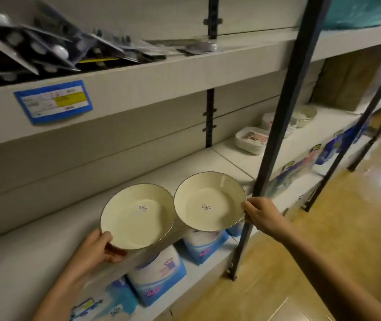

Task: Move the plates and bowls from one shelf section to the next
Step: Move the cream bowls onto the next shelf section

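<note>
Two plates: left hand (95,250) gripping left plate (137,216), right hand (262,216) pinching right plate (209,201) at rims; seemingly stiff, breakable, glaze slippery.

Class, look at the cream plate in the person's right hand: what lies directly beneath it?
Below the right plate, held by the right hand, blue-and-white packs sit on the lower shelf. Their upper parts and the plate's underside are covered.

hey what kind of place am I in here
Probably a shop aisle or its stockroom: a blue price label on the shelf edge, price stickers on the two plates you hold, and packaged goods stocked below.
</note>
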{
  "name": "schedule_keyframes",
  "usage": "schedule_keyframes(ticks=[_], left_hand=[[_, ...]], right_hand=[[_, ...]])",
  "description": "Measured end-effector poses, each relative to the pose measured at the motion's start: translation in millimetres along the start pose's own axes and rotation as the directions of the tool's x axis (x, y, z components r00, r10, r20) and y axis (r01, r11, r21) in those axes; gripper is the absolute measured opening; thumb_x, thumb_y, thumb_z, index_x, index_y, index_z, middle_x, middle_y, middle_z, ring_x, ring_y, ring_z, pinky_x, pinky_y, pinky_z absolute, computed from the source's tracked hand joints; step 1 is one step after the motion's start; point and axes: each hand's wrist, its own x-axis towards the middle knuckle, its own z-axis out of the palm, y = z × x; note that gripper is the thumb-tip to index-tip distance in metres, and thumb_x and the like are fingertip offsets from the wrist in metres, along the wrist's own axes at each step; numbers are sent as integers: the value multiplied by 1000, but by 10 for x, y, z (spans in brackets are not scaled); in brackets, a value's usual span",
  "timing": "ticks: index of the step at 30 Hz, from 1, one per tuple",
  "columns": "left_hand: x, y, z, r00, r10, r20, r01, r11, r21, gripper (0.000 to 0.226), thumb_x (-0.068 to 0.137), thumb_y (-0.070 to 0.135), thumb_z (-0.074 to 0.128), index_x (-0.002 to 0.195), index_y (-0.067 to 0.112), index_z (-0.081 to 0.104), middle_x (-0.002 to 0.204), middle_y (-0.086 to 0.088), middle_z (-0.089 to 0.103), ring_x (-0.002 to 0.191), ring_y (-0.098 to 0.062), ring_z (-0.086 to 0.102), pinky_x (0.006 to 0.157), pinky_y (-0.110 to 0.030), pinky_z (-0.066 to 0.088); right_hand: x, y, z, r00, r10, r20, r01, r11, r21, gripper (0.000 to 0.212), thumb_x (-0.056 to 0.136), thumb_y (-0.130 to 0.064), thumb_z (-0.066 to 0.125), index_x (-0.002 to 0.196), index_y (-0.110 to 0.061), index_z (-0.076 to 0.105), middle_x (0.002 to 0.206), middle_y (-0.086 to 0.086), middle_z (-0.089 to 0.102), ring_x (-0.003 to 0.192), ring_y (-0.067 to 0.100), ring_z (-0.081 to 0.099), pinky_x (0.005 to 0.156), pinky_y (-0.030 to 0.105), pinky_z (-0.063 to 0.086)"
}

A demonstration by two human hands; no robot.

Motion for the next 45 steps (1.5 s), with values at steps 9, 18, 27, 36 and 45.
schedule_keyframes(ticks=[9,18,27,36,45], left_hand=[[-274,465,1574,998,4,66,-6,999,40,17,95,4,35,106,7,47,84,-17,60,68,-28,60,39,-21,53],[-273,929,3017,990,39,132,-47,998,53,16,93,4,36,104,4,48,79,-18,60,63,-31,61,53,-35,50],[-75,1405,3944,974,95,204,-110,992,60,14,94,8,38,100,13,49,91,-20,63,75,-33,66,64,-36,55],[569,2007,4803,986,58,155,-64,997,37,19,93,7,38,109,3,48,91,-18,64,59,-28,65,55,-31,57],[1127,2610,5457,991,75,107,-76,997,6,21,94,8,38,113,14,44,92,-17,63,50,-20,67,64,-37,54]], right_hand=[[-155,1040,-1418,996,34,-84,-35,999,-11,38,95,-14,42,57,-12,49,53,-1,48,45,9,39,47,20,31],[-64,1941,-2604,976,107,-192,-104,994,27,33,94,-16,44,64,-8,55,57,2,50,49,13,41,49,27,33],[469,2460,-3293,963,158,-217,-137,985,109,32,95,-14,42,67,-5,56,56,3,48,46,12,38,43,20,33],[1605,2832,-3948,975,127,-183,-103,985,139,35,95,-15,42,61,-10,50,55,2,45,49,14,37,45,21,32],[2793,3084,-4552,991,31,-128,-14,991,132,32,95,-16,42,70,-1,55,59,7,45,59,24,41,59,32,37]])
